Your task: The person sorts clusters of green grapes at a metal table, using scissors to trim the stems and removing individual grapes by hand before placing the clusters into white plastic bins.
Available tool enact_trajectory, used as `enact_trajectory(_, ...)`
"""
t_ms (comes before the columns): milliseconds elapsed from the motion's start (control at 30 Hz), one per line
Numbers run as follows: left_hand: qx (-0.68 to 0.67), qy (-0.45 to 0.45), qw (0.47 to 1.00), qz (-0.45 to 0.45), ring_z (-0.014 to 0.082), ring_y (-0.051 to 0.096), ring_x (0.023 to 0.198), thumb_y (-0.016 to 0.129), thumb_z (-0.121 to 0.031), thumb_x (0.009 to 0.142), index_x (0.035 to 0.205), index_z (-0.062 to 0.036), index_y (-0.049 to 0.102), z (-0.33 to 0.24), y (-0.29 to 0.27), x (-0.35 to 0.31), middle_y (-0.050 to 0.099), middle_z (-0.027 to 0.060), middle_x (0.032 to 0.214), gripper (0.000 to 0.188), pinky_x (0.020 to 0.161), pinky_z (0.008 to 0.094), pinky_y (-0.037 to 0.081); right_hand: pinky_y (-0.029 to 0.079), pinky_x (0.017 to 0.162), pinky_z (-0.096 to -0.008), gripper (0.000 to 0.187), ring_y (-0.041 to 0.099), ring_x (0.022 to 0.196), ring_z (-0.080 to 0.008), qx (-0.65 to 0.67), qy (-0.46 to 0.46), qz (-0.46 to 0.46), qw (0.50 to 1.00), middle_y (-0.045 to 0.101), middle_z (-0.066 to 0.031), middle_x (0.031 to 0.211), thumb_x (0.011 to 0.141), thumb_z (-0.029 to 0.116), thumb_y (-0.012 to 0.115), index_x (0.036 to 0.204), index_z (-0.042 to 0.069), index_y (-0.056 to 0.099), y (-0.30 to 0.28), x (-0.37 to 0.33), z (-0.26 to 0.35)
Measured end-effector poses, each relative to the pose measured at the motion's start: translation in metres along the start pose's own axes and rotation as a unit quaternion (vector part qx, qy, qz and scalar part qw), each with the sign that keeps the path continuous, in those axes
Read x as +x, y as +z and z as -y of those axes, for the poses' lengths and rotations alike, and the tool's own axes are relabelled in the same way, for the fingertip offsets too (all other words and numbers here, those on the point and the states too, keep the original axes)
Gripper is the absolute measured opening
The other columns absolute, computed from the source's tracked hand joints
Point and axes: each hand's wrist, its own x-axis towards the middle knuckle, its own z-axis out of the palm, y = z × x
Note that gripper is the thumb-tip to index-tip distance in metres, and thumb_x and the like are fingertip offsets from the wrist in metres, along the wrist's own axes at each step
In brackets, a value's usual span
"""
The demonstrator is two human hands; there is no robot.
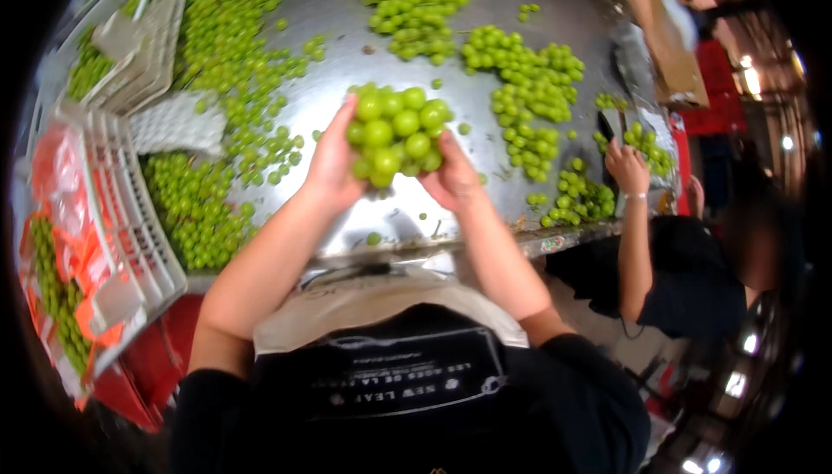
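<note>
A bunch of large green grapes (pixel 394 132) is held up between my two hands, above a shiny metal table (pixel 321 84). My left hand (pixel 336 158) grips its left side, with the thumb pointing up along the grapes. On the opposite side my right hand (pixel 452 178) cups the lower right of the bunch. The fingers of both hands are partly hidden behind the fruit. Loose grapes (pixel 195 205) lie heaped on the table to the left of my left hand. Right of my right hand rests a long row of grape bunches (pixel 533 84).
At the left stand pale plastic crates (pixel 130 214), one with orange and clear plastic and grapes inside. White foam netting (pixel 179 123) lies beside them. Another grape pile (pixel 412 2) is at the far side. A co-worker's hand (pixel 627 166) works at the right near a cardboard box (pixel 679 75).
</note>
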Motion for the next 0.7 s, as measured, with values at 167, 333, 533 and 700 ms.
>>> enact_trajectory(167,0.259,0.036,0.962,-0.075,0.0257,0.027,0.131,0.03,-0.049,0.093,0.137,-0.0045,0.032,0.008,0.011,-0.007,0.033,0.0148,0.14,0.063,0.109,0.0395,0.017,0.03,0.105,-0.0458,0.067,0.037,0.126,-0.0292,0.259,0.036,0.106,0.959,0.035,-0.0107,0.139,0.083,0.045,0.057,0.136,0.012,0.032,-0.02,-0.006,-0.008)
enact_trajectory(333,0.371,0.118,0.919,-0.069,0.0254,0.022,0.134,0.026,-0.05,0.094,0.137,-0.0035,0.033,0.011,-0.003,0.0,0.029,0.0123,0.144,0.063,0.109,0.0432,0.014,0.035,0.102,-0.044,0.052,0.044,0.118,-0.0283,0.352,-0.02,0.022,0.936,0.046,-0.0098,0.127,0.087,0.04,0.049,0.129,0.01,0.041,-0.059,-0.007,0.0)
enact_trajectory(533,0.326,0.127,0.935,-0.058,0.0249,0.029,0.131,0.029,-0.042,0.096,0.13,-0.0019,0.042,-0.006,-0.029,0.005,0.039,0.0116,0.138,0.054,0.106,0.0427,0.021,0.033,0.101,-0.055,0.074,0.041,0.117,-0.0363,0.12,-0.114,-0.276,0.947,0.036,-0.0196,0.13,0.076,0.01,0.065,0.136,0.009,0.021,-0.149,0.042,0.048)
enact_trajectory(700,0.327,0.144,0.928,-0.103,0.0236,0.036,0.127,0.032,-0.035,0.097,0.123,-0.0011,0.048,-0.016,-0.031,0.003,0.045,0.0107,0.132,0.046,0.104,0.0394,0.027,0.046,0.086,-0.0443,0.078,0.052,0.104,-0.0319,-0.139,-0.195,-0.374,0.896,0.047,-0.0177,0.12,0.073,0.016,0.072,0.135,0.003,0.026,-0.203,0.081,0.051)
